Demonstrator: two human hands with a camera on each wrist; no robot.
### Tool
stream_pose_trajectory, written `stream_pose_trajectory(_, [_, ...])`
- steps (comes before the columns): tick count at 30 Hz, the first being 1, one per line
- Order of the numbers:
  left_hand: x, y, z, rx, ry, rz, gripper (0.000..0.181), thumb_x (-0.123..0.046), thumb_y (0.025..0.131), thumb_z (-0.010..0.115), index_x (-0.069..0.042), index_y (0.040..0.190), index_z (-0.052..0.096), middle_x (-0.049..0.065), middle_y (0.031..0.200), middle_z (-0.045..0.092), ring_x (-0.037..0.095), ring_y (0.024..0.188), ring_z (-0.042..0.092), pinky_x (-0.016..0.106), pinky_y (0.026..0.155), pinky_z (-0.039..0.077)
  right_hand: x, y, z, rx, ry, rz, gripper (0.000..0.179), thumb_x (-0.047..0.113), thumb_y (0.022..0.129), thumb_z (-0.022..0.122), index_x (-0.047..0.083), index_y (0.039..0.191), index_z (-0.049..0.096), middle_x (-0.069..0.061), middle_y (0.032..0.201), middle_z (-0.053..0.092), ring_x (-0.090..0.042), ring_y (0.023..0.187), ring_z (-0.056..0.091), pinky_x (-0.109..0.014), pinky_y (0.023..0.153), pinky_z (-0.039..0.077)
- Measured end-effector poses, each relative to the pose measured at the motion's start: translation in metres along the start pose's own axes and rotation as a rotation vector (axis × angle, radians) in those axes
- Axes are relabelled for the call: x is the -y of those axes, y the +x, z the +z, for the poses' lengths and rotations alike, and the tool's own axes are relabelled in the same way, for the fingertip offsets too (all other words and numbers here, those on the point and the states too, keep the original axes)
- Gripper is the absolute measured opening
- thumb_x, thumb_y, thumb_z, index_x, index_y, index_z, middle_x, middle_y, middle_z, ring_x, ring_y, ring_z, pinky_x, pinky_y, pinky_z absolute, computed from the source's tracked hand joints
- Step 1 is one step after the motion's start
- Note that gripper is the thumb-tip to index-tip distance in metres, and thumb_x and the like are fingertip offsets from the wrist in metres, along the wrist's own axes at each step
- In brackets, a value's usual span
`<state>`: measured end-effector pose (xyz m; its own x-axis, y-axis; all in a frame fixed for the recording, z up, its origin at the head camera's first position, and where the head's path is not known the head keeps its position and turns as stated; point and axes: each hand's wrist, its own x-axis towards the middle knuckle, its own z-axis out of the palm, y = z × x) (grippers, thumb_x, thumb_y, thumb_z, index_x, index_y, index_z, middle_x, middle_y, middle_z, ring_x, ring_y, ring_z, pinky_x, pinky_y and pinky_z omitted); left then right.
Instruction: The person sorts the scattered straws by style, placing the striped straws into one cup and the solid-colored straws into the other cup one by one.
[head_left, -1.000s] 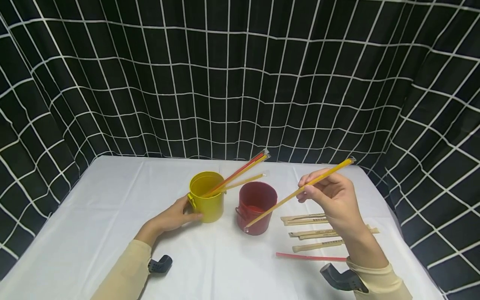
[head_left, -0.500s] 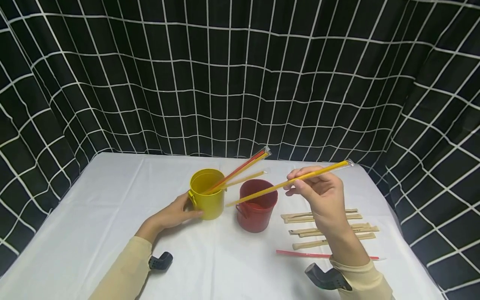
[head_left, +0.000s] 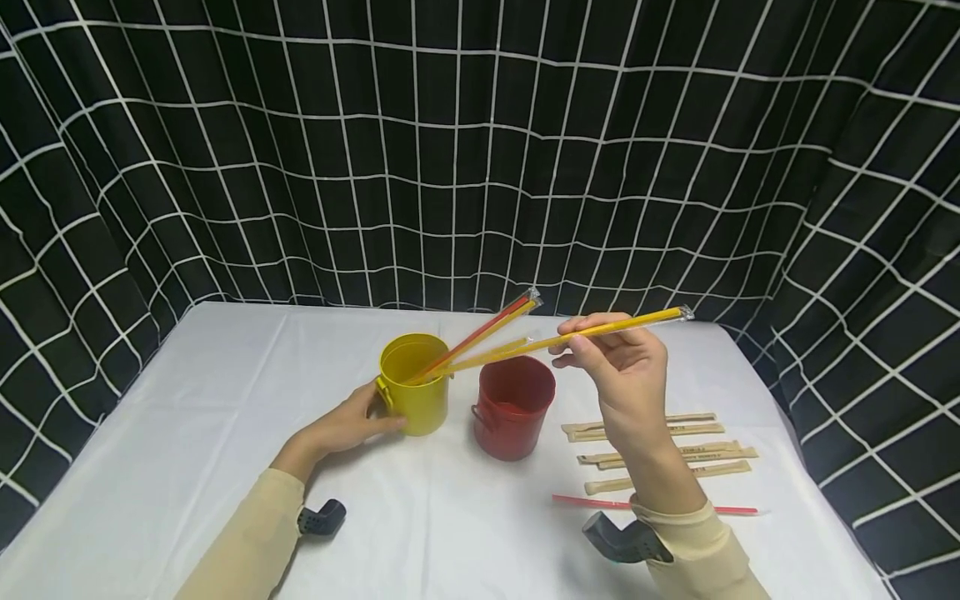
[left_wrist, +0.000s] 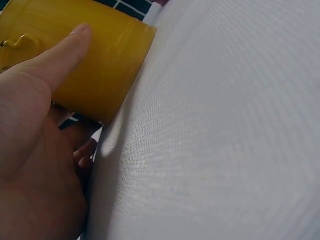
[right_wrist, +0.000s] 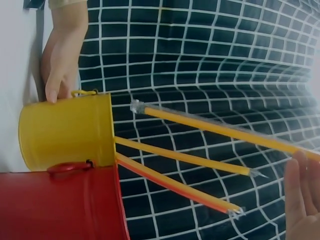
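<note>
My right hand (head_left: 626, 367) pinches a yellow straw (head_left: 637, 322) in a clear wrapper between thumb and fingers. The straw slants down leftward over the red bucket (head_left: 510, 425). In the right wrist view its wrapped lower end (right_wrist: 137, 106) is just above the mouth of the yellow bucket (right_wrist: 65, 132), apart from the rim. My left hand (head_left: 345, 429) holds that bucket upright from its left side, the thumb (left_wrist: 70, 50) lying along its wall. Leaning out of the yellow bucket are a red straw (head_left: 487, 332) and two yellow ones, one of them a lower yellow straw (right_wrist: 200, 159).
Several paper-wrapped straws (head_left: 686, 430) lie in rows on the white tablecloth (head_left: 465, 533) at the right. In front of them is a pinkish-red straw (head_left: 588, 502), partly hidden by my right forearm. A black curtain (head_left: 465, 167) with white grid lines surrounds the table.
My right hand has moved left and slightly up, and the yellow straw has tilted flatter, its lower end going from the red bucket to the yellow one. My left hand stays put.
</note>
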<state>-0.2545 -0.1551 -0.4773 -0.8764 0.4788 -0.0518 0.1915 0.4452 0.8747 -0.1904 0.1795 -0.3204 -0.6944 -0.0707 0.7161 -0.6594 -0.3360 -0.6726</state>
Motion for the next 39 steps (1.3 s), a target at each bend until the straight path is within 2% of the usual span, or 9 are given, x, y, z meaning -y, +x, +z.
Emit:
stream_pose_trajectory(8, [-0.004, -0.002, -0.001, 0.004, -0.01, -0.013, 0.091, -0.037, 0.094, 0.071, -0.015, 0.163, 0.016, 0.012, 0.171, 0.018, 0.038, 0.158, 0.012, 0.064, 0.127, 0.011, -0.015, 0.001, 0.007, -0.02, -0.066, 0.064, 0.024, -0.013, 0.091, 0.061, 0.007, 0.102, 0.071, 0.0, 0.097, 0.076, -0.014, 0.082, 0.074, -0.029, 0.072, 0.065])
stream_pose_trajectory(12, [-0.003, -0.001, 0.0, 0.003, -0.011, -0.008, 0.091, -0.036, 0.094, 0.071, -0.014, 0.163, 0.015, 0.012, 0.171, 0.017, 0.038, 0.159, 0.011, 0.063, 0.127, 0.01, -0.019, 0.001, 0.011, -0.022, -0.084, 0.071, 0.027, -0.016, 0.09, 0.061, 0.006, 0.101, 0.071, 0.0, 0.097, 0.077, -0.013, 0.081, 0.075, -0.027, 0.072, 0.064])
stream_pose_trajectory(17, [-0.001, 0.0, 0.0, -0.003, 0.006, -0.014, 0.092, -0.037, 0.094, 0.071, -0.012, 0.163, 0.015, 0.013, 0.17, 0.017, 0.038, 0.159, 0.011, 0.061, 0.128, 0.01, -0.024, 0.002, 0.013, -0.01, -0.111, 0.095, 0.021, -0.012, 0.09, 0.064, 0.005, 0.101, 0.071, 0.0, 0.097, 0.076, -0.014, 0.083, 0.075, -0.027, 0.074, 0.065])
stream_pose_trajectory(24, [-0.002, -0.001, 0.0, -0.007, 0.007, -0.006, 0.09, -0.035, 0.094, 0.07, -0.011, 0.163, 0.017, 0.014, 0.17, 0.018, 0.039, 0.158, 0.011, 0.062, 0.128, 0.009, -0.034, 0.003, 0.015, 0.007, -0.113, 0.149, 0.019, -0.015, 0.09, 0.062, -0.003, 0.102, 0.069, -0.001, 0.098, 0.077, -0.015, 0.084, 0.076, -0.027, 0.074, 0.064])
stream_pose_trajectory(28, [-0.003, -0.001, 0.0, -0.014, 0.018, -0.012, 0.09, -0.035, 0.094, 0.07, -0.012, 0.163, 0.017, 0.014, 0.17, 0.017, 0.039, 0.158, 0.011, 0.062, 0.128, 0.01, -0.039, 0.006, 0.015, 0.012, -0.176, 0.189, 0.015, -0.011, 0.091, 0.063, -0.011, 0.106, 0.066, 0.002, 0.1, 0.078, -0.014, 0.086, 0.076, -0.028, 0.075, 0.065])
stream_pose_trajectory(31, [-0.003, -0.001, 0.0, -0.016, 0.018, -0.012, 0.09, -0.035, 0.094, 0.07, -0.012, 0.163, 0.016, 0.014, 0.17, 0.017, 0.04, 0.158, 0.01, 0.062, 0.128, 0.009, -0.041, 0.008, 0.013, 0.015, -0.226, 0.208, 0.019, -0.009, 0.091, 0.065, -0.015, 0.109, 0.063, 0.005, 0.101, 0.078, -0.013, 0.09, 0.076, -0.028, 0.077, 0.065])
stream_pose_trajectory(39, [-0.002, 0.0, 0.0, -0.007, 0.011, -0.016, 0.092, -0.037, 0.094, 0.071, -0.013, 0.163, 0.015, 0.012, 0.171, 0.016, 0.038, 0.159, 0.009, 0.062, 0.128, 0.008, -0.045, 0.008, 0.012, 0.074, -0.289, 0.213, 0.021, -0.01, 0.09, 0.067, -0.015, 0.109, 0.065, 0.012, 0.101, 0.078, -0.007, 0.099, 0.074, -0.024, 0.083, 0.063])
